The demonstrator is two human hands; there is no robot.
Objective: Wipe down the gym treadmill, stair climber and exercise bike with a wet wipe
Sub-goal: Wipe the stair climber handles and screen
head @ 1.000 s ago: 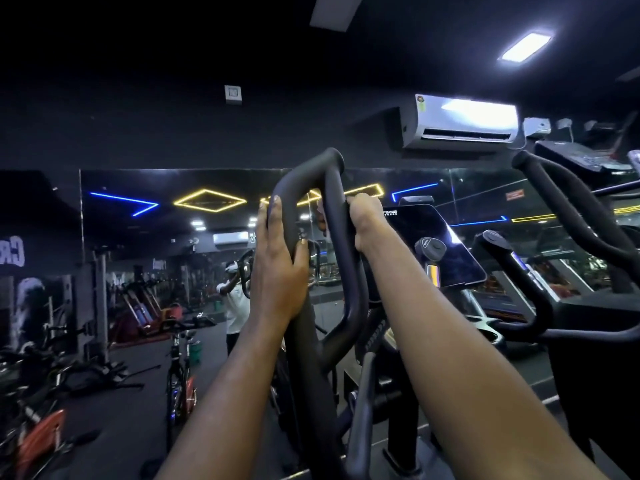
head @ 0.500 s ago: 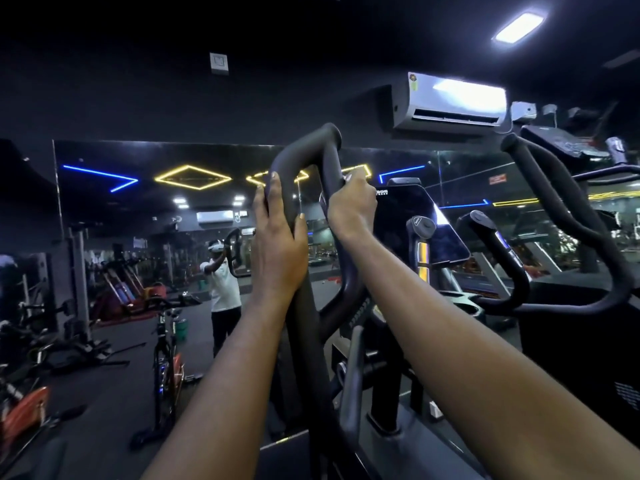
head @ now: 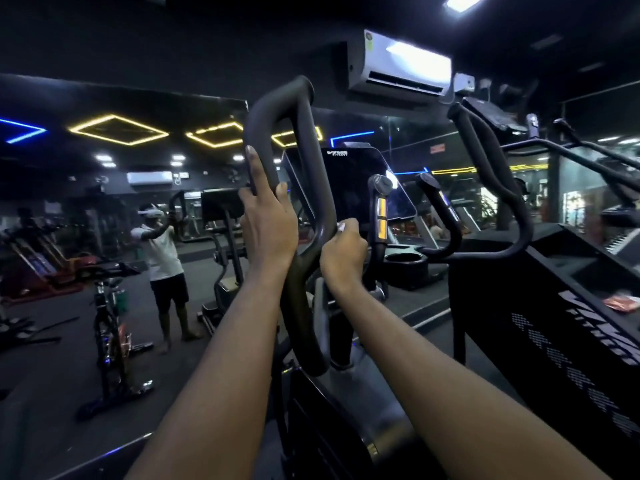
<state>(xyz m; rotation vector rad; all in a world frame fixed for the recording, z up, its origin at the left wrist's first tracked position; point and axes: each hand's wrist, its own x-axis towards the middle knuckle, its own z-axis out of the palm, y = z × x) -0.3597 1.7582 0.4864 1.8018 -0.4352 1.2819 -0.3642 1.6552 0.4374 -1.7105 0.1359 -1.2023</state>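
Observation:
I stand at the stair climber, facing its dark looped handle (head: 294, 109). My left hand (head: 268, 223) rests on the loop's left bar with fingers pointing up along it and the thumb round the bar. My right hand (head: 344, 252) grips the loop's right bar lower down, and a bit of white wet wipe (head: 341, 227) peeks out above its fingers. The dark console screen (head: 349, 188) stands just behind the loop.
A second machine's black side panel (head: 561, 334) and its curved handles (head: 495, 181) stand close on the right. An exercise bike (head: 110, 337) stands on the floor at left. A wall mirror (head: 104, 188) ahead reflects the gym and a person. An air conditioner (head: 398, 64) hangs above.
My right hand has slid down the loop's right bar from near the top to its lower bend. The left hand has stayed on the left bar. The view has tilted down.

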